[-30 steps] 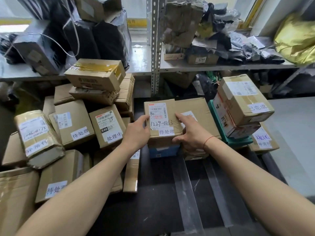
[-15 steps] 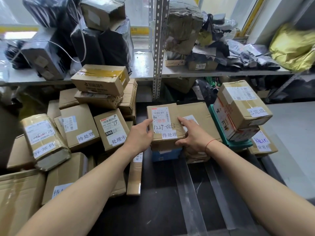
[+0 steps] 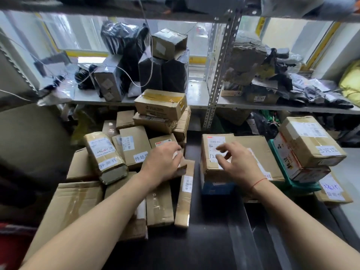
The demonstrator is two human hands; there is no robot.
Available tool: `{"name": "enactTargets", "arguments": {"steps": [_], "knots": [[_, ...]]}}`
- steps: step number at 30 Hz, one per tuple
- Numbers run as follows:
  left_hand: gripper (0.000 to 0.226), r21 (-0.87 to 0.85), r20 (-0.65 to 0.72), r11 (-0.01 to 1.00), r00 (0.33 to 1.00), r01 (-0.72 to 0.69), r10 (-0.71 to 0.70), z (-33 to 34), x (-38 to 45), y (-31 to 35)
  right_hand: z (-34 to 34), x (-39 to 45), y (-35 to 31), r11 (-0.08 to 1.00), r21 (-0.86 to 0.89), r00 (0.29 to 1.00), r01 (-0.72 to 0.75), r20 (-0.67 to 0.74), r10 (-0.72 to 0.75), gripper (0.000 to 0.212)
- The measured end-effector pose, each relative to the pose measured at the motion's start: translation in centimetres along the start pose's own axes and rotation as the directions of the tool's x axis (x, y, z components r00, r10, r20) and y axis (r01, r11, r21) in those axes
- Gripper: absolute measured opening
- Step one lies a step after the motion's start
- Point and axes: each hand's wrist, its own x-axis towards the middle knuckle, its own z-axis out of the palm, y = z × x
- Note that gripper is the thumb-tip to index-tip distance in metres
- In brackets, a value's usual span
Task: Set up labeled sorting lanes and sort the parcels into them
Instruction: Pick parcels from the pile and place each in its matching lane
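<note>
Two loose, empty hands (image 3: 198,160) hover over a flat-lying labelled carton (image 3: 211,154).

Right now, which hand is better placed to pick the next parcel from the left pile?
Left. The left hand already hovers over the left pile; the right hand is above the middle box.

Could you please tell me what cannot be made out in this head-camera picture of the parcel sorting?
- Handwritten number on the middle brown cardboard box: the right hand covers most of it.
- Label of the small cardboard box under the left hand: hidden by that hand.
- Blue box beneath the middle stack: mostly covered by boxes above.
- White slip on the right-hand tan box: first character cut off.
</note>
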Motion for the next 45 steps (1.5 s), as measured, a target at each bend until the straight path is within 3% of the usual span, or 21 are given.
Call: {"name": "enactTargets", "arguments": {"steps": [12,16,22,27,31,37,45], "knots": [[0.025,0.145,-0.035,0.989,0.999,0.015,-0.01,-5.2,-7.3,-6.4,7.0,-0.4,-9.9,0.982,0.002,0.975,0.19,0.113,-0.189,0.026],[0.021,0.275,-0.086,0.961,0.996,0.014,0.01,-5.9,-9.7,-9.2,9.6,-0.8,-13.1,0.978,-0.01,0.966,0.211,0.153,-0.207,0.024],[0.018,0.332,-0.189,0.933,0.979,0.137,-0.077,-7.7,-11.7,-13.8,13.3,-0.4,-18.2,0.964,0.003,0.939,0.266,0.223,-0.26,0.02],[0.025,0.243,-0.175,0.945,0.968,0.221,-0.181,-9.1,-12.5,-16.7,16.3,1.1,-21.0,0.976,0.017,0.935,0.217,0.285,-0.212,0.025],[0.023,0.155,-0.163,0.928,0.936,0.338,-0.313,-9.9,-11.6,-17.3,17.6,2.6,-22.7,0.995,0.082,0.942,0.062,0.324,-0.085,0.052],[0.05,0.111,0.072,0.849,0.848,0.517,-0.526,-9.8,-9.6,-16.9,19.8,4.6,-24.9,0.992,0.123,0.912,-0.021,0.41,-0.032,0.076],[0.048,-0.053,0.054,0.859,0.861,0.509,-0.506,-7.9,-10.0,-18.6,21.3,5.2,-25.5,0.993,0.116,0.918,-0.024,0.395,-0.024,0.086]]}}
